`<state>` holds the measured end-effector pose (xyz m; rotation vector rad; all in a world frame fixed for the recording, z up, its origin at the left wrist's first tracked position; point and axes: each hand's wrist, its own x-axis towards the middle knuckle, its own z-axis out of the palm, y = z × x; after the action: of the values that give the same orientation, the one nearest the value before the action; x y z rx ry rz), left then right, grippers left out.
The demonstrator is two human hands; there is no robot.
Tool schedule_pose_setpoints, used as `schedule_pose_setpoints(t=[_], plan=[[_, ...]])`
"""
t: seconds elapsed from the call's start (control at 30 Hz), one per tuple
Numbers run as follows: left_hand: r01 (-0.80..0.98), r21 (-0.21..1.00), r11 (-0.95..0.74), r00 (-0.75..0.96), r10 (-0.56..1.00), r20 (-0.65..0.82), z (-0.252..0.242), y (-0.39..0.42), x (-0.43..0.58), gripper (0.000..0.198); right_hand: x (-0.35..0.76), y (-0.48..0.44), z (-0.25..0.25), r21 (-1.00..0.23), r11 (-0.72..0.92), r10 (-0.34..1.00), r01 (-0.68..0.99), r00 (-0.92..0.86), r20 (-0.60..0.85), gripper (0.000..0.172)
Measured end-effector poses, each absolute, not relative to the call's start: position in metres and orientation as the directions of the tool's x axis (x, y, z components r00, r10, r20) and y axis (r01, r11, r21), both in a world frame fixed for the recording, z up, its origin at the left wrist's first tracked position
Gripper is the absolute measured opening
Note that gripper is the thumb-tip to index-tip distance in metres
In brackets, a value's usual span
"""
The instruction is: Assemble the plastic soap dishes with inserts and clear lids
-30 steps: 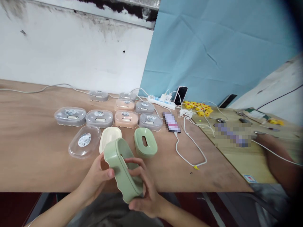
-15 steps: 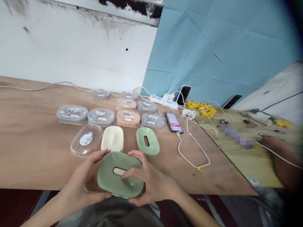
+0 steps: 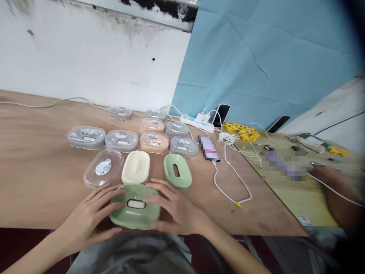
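Observation:
A green soap dish with a slot in its middle, a cream piece showing through, lies at the table's front edge between my hands. My left hand grips its left side, fingers on the top and thumb at the front edge. On the right side, my right hand holds it with fingers over the rim, its thumb blurred. Just behind are a cream tray and a light green slotted dish. A clear lid with a round label lies to the left.
Several lidded grey and peach soap boxes stand farther back. To the right are a phone on a white cable, a power strip and yellow pieces. Another person's hand is at the adjoining table.
The green soap dish has shifted left and come down flatter at the table edge. My right index finger has left its slot, and both hands have moved with it.

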<state>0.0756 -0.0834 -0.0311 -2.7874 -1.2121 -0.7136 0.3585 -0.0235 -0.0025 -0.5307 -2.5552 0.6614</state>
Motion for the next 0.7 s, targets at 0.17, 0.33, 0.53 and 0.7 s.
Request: schedule_pose_setpoints(t=[0.17,0.33,0.53,0.7], plan=[[0.697,0.047,-0.715,0.610,0.627,0.485,-0.009,-0.062,0.062,0.042,0.363,-0.010,0.006,-0.312,0.710,0.696,0.631,-0.561,0.448,0.024],[0.730,-0.066,-0.681,0.630,0.631,0.452,0.013,0.000,0.053,0.040,0.368,-0.002,0.002,-0.065,0.383,0.892,0.921,-0.350,0.287,0.061],[0.620,-0.076,-0.781,0.776,0.595,0.210,0.009,0.037,0.076,0.053,0.375,-0.004,-0.011,-0.010,0.254,0.940,0.967,-0.244,0.238,0.075],[0.566,-0.116,-0.816,0.823,0.553,0.132,0.012,0.051,0.097,0.037,0.381,-0.001,-0.011,-0.055,0.239,0.957,0.969,-0.226,0.183,0.074]])
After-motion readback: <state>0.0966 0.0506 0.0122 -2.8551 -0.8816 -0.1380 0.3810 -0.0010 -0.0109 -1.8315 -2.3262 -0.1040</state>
